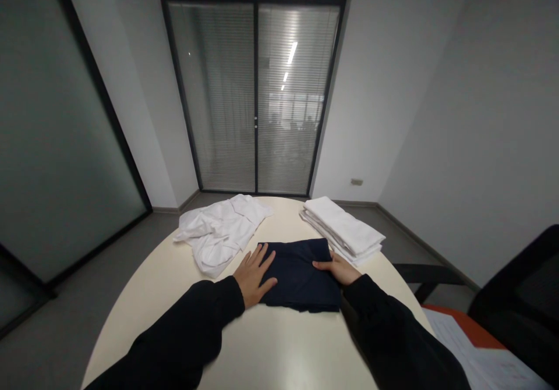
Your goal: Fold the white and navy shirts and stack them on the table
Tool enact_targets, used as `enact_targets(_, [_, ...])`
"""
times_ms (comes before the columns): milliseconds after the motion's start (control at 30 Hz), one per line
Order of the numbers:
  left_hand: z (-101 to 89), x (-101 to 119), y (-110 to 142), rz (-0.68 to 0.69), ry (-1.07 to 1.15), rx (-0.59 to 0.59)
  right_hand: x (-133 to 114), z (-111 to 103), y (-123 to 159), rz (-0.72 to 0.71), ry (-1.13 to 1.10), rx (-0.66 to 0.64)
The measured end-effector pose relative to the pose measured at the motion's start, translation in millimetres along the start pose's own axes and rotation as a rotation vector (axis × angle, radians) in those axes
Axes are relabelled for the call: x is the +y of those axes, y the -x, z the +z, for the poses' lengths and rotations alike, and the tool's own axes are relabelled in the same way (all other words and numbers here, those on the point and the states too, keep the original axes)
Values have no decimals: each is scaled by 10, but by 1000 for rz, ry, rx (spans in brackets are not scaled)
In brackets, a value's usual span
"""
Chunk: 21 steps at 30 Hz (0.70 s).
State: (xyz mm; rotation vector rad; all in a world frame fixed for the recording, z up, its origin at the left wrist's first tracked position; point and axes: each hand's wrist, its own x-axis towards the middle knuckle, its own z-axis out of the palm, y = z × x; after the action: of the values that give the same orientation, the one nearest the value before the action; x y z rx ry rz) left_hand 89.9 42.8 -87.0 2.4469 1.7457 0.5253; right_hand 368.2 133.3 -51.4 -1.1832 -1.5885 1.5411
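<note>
A navy blue garment [297, 276], folded into a flat rectangle, lies on the cream table [279, 343] in front of me. My left hand [255, 273] rests on its left edge, fingers spread and palm down. At the right edge my right hand [340, 266] grips the cloth, thumb on top and the other fingers hidden underneath. A crumpled white garment [222, 230] lies beyond my left hand. Behind my right hand sits a folded stack of white cloth [345, 227].
To the right stands a black chair [524, 285]; near it are an orange item [467, 323] and printed papers [471, 349]. Beyond the table is a glass partition with blinds [283, 145]. The table has a rounded far edge.
</note>
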Motion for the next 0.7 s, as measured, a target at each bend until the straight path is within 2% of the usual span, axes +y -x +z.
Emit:
enact_targets(100, [81, -59, -18, -69, 89, 110, -88, -82, 5, -47, -64, 59])
enact_targets(167, [118, -93, -26, -74, 117, 140, -191, -138, 24, -68, -104, 100])
enact_targets(400, [146, -104, 3, -37, 51, -5, -535, -261, 6, -210, -204, 229])
enact_targets(567, [178, -107, 17, -31, 33, 23, -667, -342, -178, -374, -248, 278])
enact_targets(700, [202, -145, 5, -27, 34, 33, -793, -434, -372, -457, -363, 395])
